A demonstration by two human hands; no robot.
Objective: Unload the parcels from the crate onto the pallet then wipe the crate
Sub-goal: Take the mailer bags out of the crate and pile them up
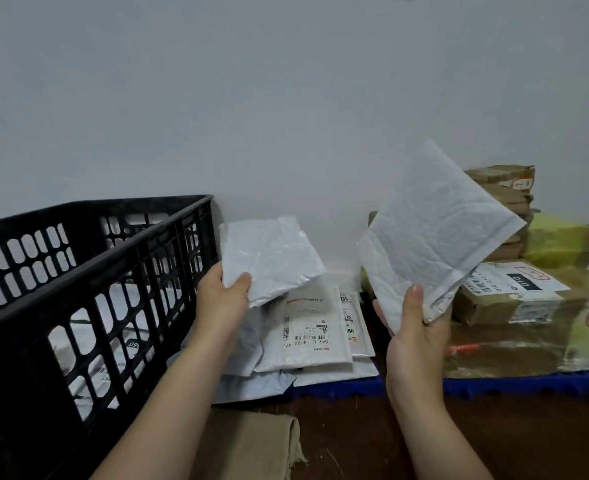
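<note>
A black slatted plastic crate [88, 271] stands at the left, with white parcels showing through its side openings. My left hand [222, 296] pinches a corner of a white plastic mailer [272, 258] just right of the crate, above a pile of white labelled mailers [306, 334] on the blue pallet [493, 384]. My right hand [414, 327] grips the lower edge of a white padded envelope [435, 233], held up tilted over the pallet.
Brown and yellow taped boxes [542, 306] are stacked on the right of the pallet against the white wall. A beige cloth [251, 445] lies on the dark brown floor in front, between my forearms.
</note>
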